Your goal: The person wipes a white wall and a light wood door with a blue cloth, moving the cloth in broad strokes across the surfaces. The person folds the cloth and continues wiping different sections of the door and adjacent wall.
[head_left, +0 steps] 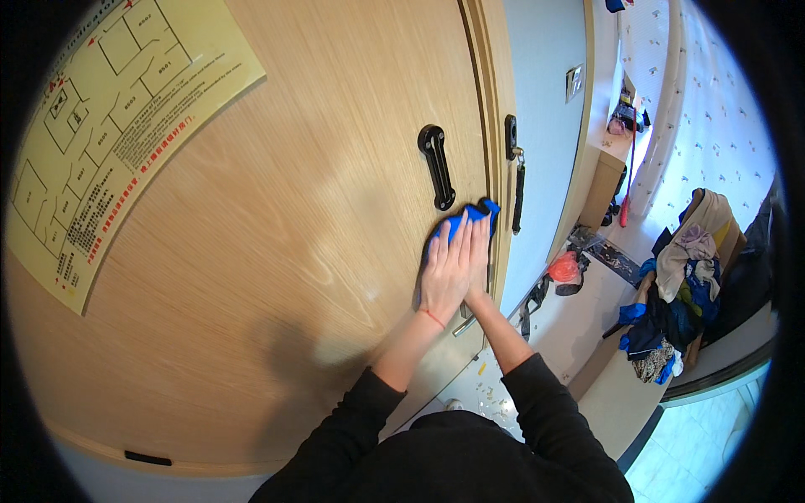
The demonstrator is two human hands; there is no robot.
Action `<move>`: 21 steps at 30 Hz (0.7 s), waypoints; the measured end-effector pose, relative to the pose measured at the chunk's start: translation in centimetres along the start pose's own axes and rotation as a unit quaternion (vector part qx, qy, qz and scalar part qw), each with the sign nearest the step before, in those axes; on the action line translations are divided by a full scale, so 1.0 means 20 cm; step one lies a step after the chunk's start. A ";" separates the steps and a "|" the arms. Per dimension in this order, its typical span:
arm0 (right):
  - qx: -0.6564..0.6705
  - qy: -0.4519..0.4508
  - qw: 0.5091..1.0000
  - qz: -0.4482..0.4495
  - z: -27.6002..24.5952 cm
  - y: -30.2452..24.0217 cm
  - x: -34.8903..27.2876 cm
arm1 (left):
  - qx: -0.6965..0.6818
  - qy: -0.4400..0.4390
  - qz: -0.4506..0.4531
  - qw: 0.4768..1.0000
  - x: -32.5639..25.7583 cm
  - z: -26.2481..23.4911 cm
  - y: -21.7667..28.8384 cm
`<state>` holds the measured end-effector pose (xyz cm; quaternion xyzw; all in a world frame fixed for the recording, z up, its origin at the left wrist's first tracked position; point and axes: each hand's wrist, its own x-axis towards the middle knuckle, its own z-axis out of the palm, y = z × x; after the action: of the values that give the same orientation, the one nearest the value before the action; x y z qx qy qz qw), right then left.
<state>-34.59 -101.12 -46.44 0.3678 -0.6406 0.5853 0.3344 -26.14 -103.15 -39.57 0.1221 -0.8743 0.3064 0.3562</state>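
Note:
Both my hands press a blue cloth [466,220] flat against a light wooden door [277,243], near its right edge. My left hand [445,277] lies spread over the cloth's lower part, a thin red band at its wrist. My right hand [480,251] lies beside it, fingers together on the cloth. A black door latch [437,165] is mounted just above the cloth. A silver lever handle [464,323] shows below my wrists.
A yellowish floor-plan sign [109,117] hangs on the door's upper left. A black chain lock [514,168] sits on the frame. To the right are a red bag [564,268] on the floor and a chair piled with clothes [679,285].

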 end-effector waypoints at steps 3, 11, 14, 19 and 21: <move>0.091 -0.003 0.994 0.063 -0.02 -0.08 0.04 | -0.147 -0.002 -0.052 0.988 -0.06 -0.04 -0.01; 0.170 0.075 0.976 -0.113 0.01 -0.37 0.69 | -0.165 0.050 -0.136 0.975 0.28 -0.31 -0.25; 0.137 0.108 0.980 -0.101 0.01 -0.39 0.66 | -0.144 0.070 -0.117 0.980 0.31 -0.31 -0.25; 0.078 0.116 0.990 -0.004 0.05 -0.31 0.34 | -0.095 0.030 -0.081 0.992 0.08 -0.20 -0.16; 0.060 0.082 0.993 0.054 0.06 -0.27 0.19 | -0.120 0.004 -0.068 0.990 -0.03 -0.14 -0.13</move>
<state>-31.82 -102.78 -40.57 0.3026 -0.5936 0.6679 0.3316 -23.03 -103.41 -37.32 0.1364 -0.8930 0.1746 0.3918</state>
